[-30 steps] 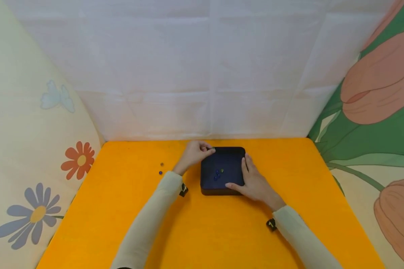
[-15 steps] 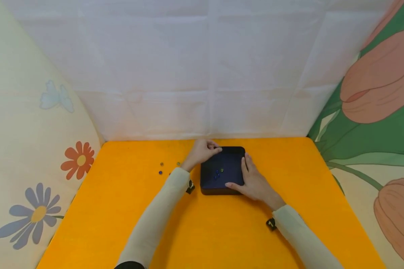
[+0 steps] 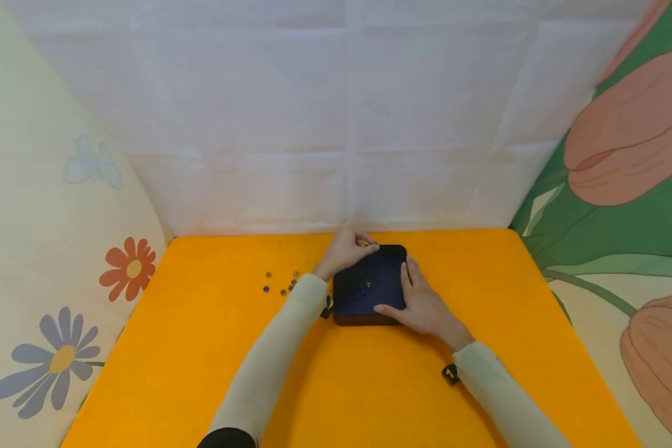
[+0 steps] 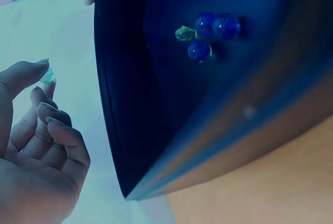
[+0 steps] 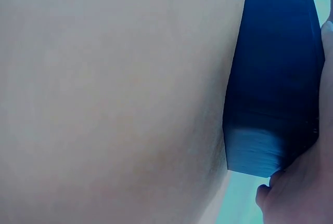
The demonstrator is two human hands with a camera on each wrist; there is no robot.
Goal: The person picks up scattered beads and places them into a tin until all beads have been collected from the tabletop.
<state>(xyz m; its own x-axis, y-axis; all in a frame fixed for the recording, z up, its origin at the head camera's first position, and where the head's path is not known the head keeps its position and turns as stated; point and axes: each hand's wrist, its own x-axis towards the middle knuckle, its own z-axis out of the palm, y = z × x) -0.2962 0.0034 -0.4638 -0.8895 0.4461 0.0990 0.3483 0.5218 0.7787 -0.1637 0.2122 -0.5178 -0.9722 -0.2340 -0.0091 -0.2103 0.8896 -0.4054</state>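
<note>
A small pale green marble, pinched between thumb tip and a fingertip of the left hand, the other fingers loosely curled. Looks glassy and bright in the left wrist view; in the head view, too small at the fingertips for any colour to be made out. From the head view, up at the far rim of the black tray; from the left wrist, against pale cloth just past the tray's wall. Cannot tell from these whether directly over the opening.

Inside the square, round-cornered tray, on its dark floor: three deep blue marbles and one streaked yellow-green marble, bunched close together. Easily counted in the left wrist view, mere dim specks in the head view. In the right wrist view, chiefly the tray's outer wall and part of a hand.

At the tray's right side, apart from the left hand, the right hand: fingers laid nearly straight along the wall, thumb stretched across by the near edge.

Left of the tray, on the orange table, a scatter of loose marbles, blue and paler, some close by the left sleeve. Shown in the head view only. Behind, a creased white backdrop; at the right, a cloth of large pink tulips.
</note>
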